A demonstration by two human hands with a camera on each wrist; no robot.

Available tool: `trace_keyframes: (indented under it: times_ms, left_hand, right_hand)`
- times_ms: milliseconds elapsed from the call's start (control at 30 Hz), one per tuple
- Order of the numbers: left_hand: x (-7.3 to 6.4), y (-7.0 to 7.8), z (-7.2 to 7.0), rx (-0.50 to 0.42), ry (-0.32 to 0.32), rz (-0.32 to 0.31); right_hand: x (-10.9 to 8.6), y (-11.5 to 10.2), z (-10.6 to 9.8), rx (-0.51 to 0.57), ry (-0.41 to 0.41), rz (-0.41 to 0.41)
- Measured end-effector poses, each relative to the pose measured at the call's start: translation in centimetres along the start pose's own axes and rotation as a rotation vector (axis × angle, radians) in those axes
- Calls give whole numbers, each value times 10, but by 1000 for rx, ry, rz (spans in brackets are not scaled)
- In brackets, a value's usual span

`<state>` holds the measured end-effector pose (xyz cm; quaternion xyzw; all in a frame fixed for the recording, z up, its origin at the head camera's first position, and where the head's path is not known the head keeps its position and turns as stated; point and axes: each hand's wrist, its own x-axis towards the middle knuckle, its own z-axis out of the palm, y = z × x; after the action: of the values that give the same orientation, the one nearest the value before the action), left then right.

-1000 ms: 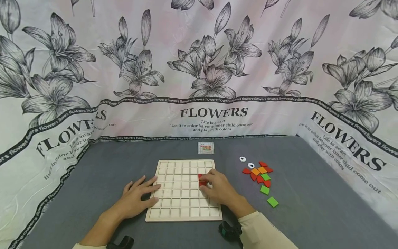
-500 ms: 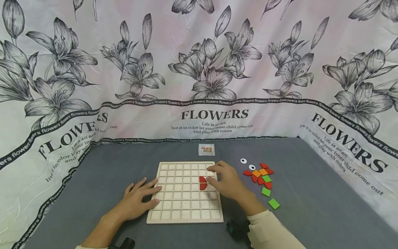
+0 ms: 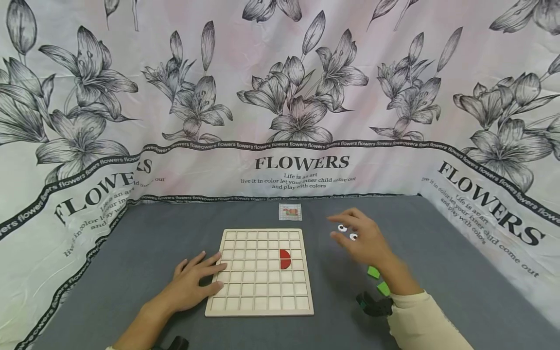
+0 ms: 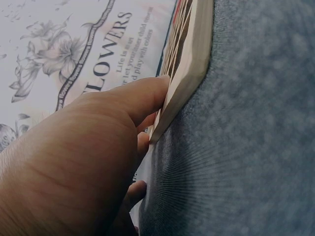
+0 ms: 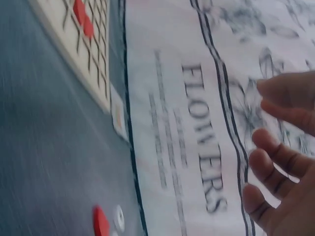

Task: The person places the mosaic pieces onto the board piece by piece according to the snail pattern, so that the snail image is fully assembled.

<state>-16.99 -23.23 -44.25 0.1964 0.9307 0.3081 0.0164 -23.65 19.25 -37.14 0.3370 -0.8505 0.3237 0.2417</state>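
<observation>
A pale wooden grid board (image 3: 249, 311) lies on the grey table. Two red quarter-round tiles (image 3: 285, 259) sit one above the other in its right part, forming a half disc. Along the board's left edge rests my left hand (image 3: 192, 282), fingers spread, the thumb (image 4: 147, 96) touching the rim in the left wrist view. My right hand (image 3: 365, 240) hovers right of the board with fingers apart and nothing between them. Beneath and behind it show white eye discs (image 3: 342, 228) and green square tiles (image 3: 383, 288). It hides the other loose tiles in the head view.
A small card (image 3: 290, 212) with a coloured grid picture lies behind the board. A flower-printed cloth (image 3: 302, 170) hangs around the table's back and sides. Dark wrist devices (image 3: 374, 305) sit at both wrists. One red tile (image 5: 101, 221) shows low in the right wrist view.
My right hand has let go of the red tile on the board and moved right, over the loose pieces. The left hand has stayed at the board's edge.
</observation>
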Motion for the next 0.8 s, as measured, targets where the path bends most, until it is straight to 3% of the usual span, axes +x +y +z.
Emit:
trace_keyframes:
  times_ms: [300, 600, 800]
  left_hand:
    - [1, -1, 0, 0, 4, 5]
    - [0, -1, 1, -4, -1, 6]
    - [-1, -3, 0, -7, 8, 5]
  right_hand:
    - [-15, 40, -33, 16, -28, 46]
    - [-38, 74, -31, -52, -38, 179]
    - [-47, 90, -32, -50, -133, 328]
